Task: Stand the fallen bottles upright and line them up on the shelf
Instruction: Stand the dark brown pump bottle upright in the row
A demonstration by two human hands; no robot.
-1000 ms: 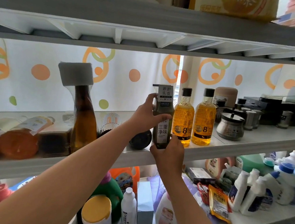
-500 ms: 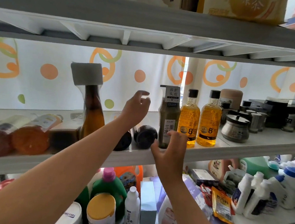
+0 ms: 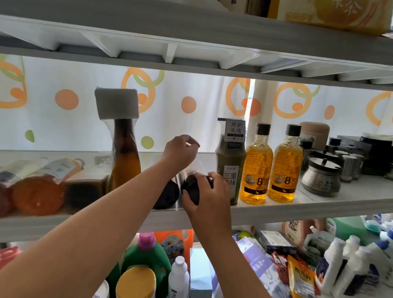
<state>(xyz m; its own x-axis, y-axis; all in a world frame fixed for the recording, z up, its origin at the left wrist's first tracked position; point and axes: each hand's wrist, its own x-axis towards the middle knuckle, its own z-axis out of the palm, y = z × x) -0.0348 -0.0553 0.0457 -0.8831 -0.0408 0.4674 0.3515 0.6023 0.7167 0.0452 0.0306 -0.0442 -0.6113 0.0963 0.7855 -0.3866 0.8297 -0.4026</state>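
In the middle of the frame the right hand (image 3: 207, 196) had its grip closed round the base of a dark bottle (image 3: 191, 185) that lay on its side at the front edge of the shelf (image 3: 364, 189), base toward the camera. The left hand (image 3: 181, 151) hovered just above and behind it, fingers loosely curled with nothing visible in them, near where the neck probably lay, though the neck itself was hidden. A second dark bottle (image 3: 168, 196) lay just to its left, touching or nearly so. Immediately right stood a green bottle (image 3: 229, 163) and two yellow bottles (image 3: 257, 167), already upright in a row. To do this step well, the left hand should take the neck while the right steadies the base, then pivot the bottle up on its bottom edge, not lift it clear. It should be set down just beside the green bottle without knocking it, base fully on the shelf and back from the lip. The neighbouring bottle might roll once freed. More bottles, with orange bases (image 3: 36, 195), lay fallen at the left of the frame, so much of the task seemed to remain.
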